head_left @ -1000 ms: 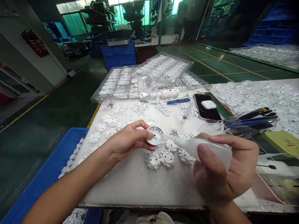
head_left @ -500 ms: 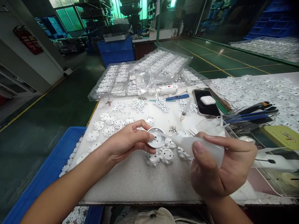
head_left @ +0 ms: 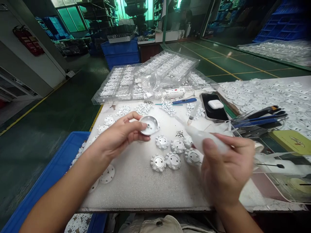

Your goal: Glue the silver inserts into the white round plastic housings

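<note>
Pinched between the thumb and fingers of my left hand [head_left: 121, 134] is a round white cup-like part [head_left: 150, 125], its hollow side facing me. My right hand [head_left: 225, 165] grips a translucent squeeze bottle [head_left: 206, 140], whose thin nozzle points up and left, apart from the white part. Several round white discs with scalloped edges [head_left: 173, 160] lie between my hands on the white foam-like mat [head_left: 145, 194]. A small heap of metal bits [head_left: 179, 134] sits just beyond them.
Clear trays of small white pieces [head_left: 126, 81] stand at the back. A phone [head_left: 213, 108] with a white case on it, a blue-handled tool [head_left: 184, 101] and a syringe [head_left: 193, 115] lie nearer. Tools [head_left: 262, 118] fill the right side; a blue bin [head_left: 55, 174] stands left.
My left hand has moved left and slightly up with the white part, uncovering discs beneath. The bottle in my right hand has drawn away from the part, its nozzle no longer over it.
</note>
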{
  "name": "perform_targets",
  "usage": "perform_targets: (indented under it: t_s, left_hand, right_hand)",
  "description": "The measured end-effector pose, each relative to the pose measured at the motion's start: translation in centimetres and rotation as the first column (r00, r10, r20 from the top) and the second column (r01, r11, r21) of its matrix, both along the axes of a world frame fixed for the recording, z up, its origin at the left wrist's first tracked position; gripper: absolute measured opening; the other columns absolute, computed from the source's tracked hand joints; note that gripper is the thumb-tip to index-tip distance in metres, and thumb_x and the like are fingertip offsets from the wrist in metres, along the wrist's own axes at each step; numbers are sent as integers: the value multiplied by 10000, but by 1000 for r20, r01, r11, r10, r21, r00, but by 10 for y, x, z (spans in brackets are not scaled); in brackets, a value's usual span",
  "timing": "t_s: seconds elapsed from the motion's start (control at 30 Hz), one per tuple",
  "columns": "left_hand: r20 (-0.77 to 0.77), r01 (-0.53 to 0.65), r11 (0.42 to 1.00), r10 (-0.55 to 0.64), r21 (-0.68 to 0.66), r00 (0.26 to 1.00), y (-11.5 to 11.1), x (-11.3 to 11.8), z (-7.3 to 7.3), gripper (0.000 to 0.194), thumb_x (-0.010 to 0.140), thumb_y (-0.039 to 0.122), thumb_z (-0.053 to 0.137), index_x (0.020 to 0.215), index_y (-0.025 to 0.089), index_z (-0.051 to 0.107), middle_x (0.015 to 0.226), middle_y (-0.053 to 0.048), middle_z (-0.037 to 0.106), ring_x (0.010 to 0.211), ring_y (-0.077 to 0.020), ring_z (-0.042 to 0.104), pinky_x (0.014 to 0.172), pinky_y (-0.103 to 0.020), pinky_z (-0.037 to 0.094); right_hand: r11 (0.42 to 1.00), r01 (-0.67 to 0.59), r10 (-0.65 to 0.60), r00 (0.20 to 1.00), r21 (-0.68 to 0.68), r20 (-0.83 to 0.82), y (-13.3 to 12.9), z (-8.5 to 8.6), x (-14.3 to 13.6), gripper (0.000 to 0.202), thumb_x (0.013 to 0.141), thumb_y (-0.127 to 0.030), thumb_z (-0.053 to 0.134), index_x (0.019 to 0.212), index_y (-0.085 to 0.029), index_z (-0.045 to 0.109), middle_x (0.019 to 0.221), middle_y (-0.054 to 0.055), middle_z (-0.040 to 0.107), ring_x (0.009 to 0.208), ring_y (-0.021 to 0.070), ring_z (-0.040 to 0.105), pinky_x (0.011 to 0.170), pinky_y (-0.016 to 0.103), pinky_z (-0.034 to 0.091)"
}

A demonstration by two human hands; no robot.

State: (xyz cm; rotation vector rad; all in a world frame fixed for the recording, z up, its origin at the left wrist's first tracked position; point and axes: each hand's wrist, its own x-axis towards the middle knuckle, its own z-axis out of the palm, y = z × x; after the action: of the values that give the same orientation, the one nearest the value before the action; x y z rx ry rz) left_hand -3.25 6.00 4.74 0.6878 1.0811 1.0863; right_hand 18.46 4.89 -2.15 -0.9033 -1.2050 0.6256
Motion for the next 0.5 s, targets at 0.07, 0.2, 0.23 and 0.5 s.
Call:
perform_targets:
  t_s: [0.07, 0.2, 0.23, 0.5]
  left_hand:
    - [-2, -116, 992, 116, 44, 993, 3, -8, 6, 211, 761, -3, 674, 794, 156, 539, 750, 0, 677, 622, -113, 691, 564, -190, 621]
    - [23, -234, 971, 233, 54, 972, 7, -13, 11, 184, 786, -28, 611, 767, 140, 540, 694, 12, 637, 586, -82, 649, 560, -163, 616]
    - [26, -231, 972, 230, 50, 973, 7, -12, 10, 183, 787, -27, 609, 759, 140, 538, 692, 10, 633, 583, -81, 642, 549, -158, 611]
    - [27, -184, 982, 183, 33, 983, 5, -8, 5, 192, 768, -17, 628, 761, 151, 537, 752, 1, 645, 621, -97, 654, 527, -161, 606]
  right_hand:
    - [983, -163, 174, 971, -83, 162, 4, -3, -3, 266, 865, -299, 698, 976, -226, 467, 884, 12, 649, 789, 141, 690, 641, 238, 553]
    - [925, -314, 375, 845, -215, 381, 9, -7, -17, 259, 871, -252, 660, 909, -217, 406, 952, 48, 681, 871, 160, 708, 707, 257, 576]
    - [916, -323, 397, 816, -238, 420, 9, -8, -21, 251, 871, -233, 644, 916, -215, 398, 951, 51, 677, 837, 158, 703, 679, 254, 567]
    - [925, -337, 363, 655, -173, 663, 9, -6, -47, 281, 820, -85, 630, 998, -204, 448, 822, 2, 649, 658, 146, 658, 532, 214, 477]
